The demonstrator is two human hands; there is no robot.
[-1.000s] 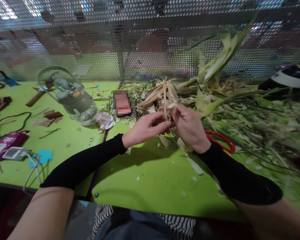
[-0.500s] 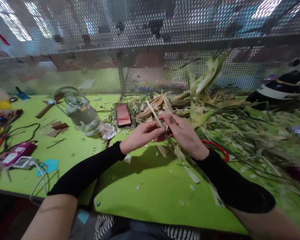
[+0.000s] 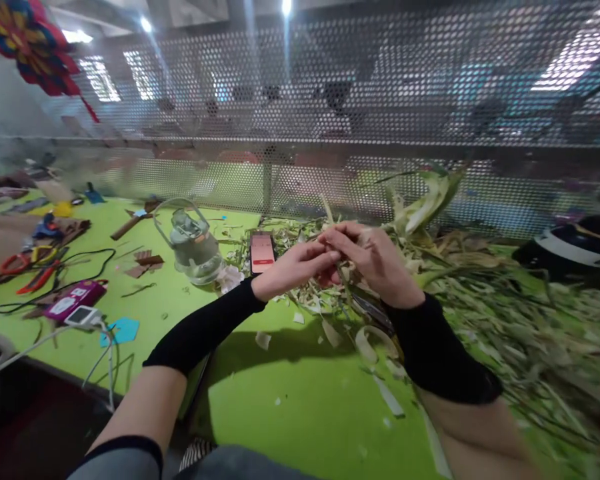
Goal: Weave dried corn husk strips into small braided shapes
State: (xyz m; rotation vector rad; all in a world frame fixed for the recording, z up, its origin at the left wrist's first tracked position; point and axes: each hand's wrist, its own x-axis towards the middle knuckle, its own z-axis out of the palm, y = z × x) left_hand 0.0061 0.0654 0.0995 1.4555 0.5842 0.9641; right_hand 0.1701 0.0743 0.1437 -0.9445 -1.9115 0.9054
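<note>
My left hand (image 3: pixel 293 268) and my right hand (image 3: pixel 375 263) meet above the green table (image 3: pixel 290 393), fingers pinched together on a thin pale leaf strip (image 3: pixel 327 212) that sticks up between them. Both forearms wear black sleeves. Curled strip pieces (image 3: pixel 375 340) lie on the table just below my right wrist. A heap of dried and green leaves (image 3: pixel 480 280) spreads to the right and behind my hands.
A clear water bottle with a handle (image 3: pixel 193 243) and a phone (image 3: pixel 263 251) lie left of my hands. Farther left are pliers (image 3: pixel 35 267), a pink device with cables (image 3: pixel 75 301) and paper scraps. A perforated metal screen (image 3: pixel 300 133) closes the back. A dark helmet (image 3: pixel 570 250) sits far right.
The view has tilted upward, so the hands sit higher over the table. Both hands stay pinched on the leaf strip, which now stands more upright and shows less.
</note>
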